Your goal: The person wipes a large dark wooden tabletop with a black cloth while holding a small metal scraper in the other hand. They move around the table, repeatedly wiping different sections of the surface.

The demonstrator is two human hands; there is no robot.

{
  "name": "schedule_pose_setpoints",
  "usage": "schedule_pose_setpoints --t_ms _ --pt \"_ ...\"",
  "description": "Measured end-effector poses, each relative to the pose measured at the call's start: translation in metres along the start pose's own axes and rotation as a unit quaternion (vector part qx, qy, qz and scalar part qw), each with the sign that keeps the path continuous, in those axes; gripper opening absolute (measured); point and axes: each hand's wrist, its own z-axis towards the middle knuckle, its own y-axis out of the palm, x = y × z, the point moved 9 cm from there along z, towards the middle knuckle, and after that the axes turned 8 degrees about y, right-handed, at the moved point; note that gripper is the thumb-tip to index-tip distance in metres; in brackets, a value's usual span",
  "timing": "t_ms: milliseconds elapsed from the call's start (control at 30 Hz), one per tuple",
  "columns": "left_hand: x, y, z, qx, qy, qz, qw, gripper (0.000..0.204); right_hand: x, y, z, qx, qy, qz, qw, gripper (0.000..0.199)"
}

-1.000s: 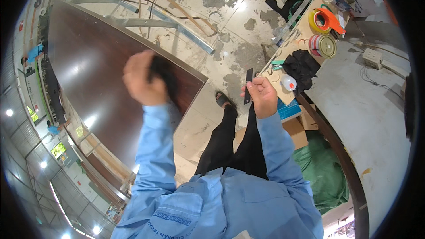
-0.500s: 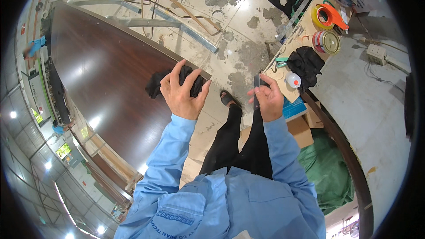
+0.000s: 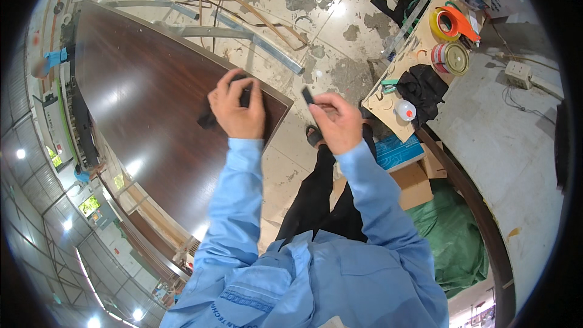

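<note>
A long, glossy dark brown panel point(image 3: 152, 109) with a lighter edge strip lies to my left, one corner pointing toward the middle. Over its near end, my left hand point(image 3: 238, 112) has its fingers curled on a bunched black cloth point(image 3: 207, 121). Part of that cloth is hidden under the palm. My right hand point(image 3: 340, 126) is off the panel, just beyond the corner. Between thumb and fingers it pinches a small, flat, dark strip point(image 3: 307, 95), which slants up and left; its exact kind I cannot make out.
On the right, a narrow workbench point(image 3: 378, 108) carries a black cloth point(image 3: 421, 90), a white bottle with a red tip point(image 3: 405, 110), a tin can point(image 3: 450, 59) and an orange tape dispenser point(image 3: 460, 23). Metal bars point(image 3: 273, 51) and loose strips lie on the stained floor. Cardboard point(image 3: 412, 183) stands below.
My right hand has moved left, away from the bench toward the panel's corner, carrying the dark strip. My left hand has shifted slightly left and gathered the cloth tighter.
</note>
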Motion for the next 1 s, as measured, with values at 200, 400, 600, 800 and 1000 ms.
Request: schedule_pose_setpoints --t_ms 200,400,600,800,1000 --pt "-0.053 -0.011 0.011 0.011 0.078 0.06 0.995 0.029 -0.049 0.034 -0.013 -0.031 -0.18 -0.162 0.97 0.013" --pt "-0.06 -0.009 0.006 0.023 0.06 0.054 0.996 0.032 -0.049 0.034 -0.019 0.015 -0.151 -0.141 0.978 0.013" --pt "-0.055 -0.013 0.01 0.037 0.074 0.045 0.996 0.031 -0.057 0.043 -0.022 -0.052 -0.191 -0.181 0.963 0.011" --pt "-0.06 -0.01 0.007 0.026 0.059 0.05 0.997 0.03 -0.045 0.03 -0.004 -0.054 -0.183 -0.184 0.964 0.009" --pt "-0.055 -0.012 0.012 0.046 0.084 0.048 0.994 0.031 -0.03 0.014 0.034 0.05 -0.071 -0.272 0.959 0.009"
